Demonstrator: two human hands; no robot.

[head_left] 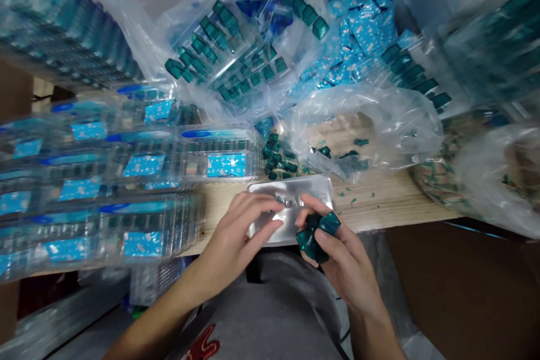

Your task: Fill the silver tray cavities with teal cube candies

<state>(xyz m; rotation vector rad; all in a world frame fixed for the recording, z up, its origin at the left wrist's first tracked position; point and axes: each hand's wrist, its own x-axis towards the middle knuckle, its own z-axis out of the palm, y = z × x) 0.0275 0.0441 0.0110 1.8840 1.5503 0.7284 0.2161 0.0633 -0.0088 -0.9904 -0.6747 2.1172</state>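
My right hand (341,253) is closed around several dark green translucent plastic pieces (312,239), which bunch up in the palm and under the thumb. Beside it, my left hand (247,230) hangs over a shiny silver-looking rectangular tray (291,185), thumb and fingers apart with nothing visible between them. Parts of this tray are hidden by both hands. Just behind it lies a loose pile of the same green pieces (276,157). To the left of the pile, a clear plastic pack (223,146) holds a blue-capped long item, a row of green pieces and a blue patterned packet.
Stacks of similar filled clear packs (143,236) cover the left side. A plastic bag with rows of green pieces (228,50) stands behind. Blue patterned packets (363,28) are heaped at the back right. Another open clear bag (367,124) lies on the wooden table (379,208), near its front edge.
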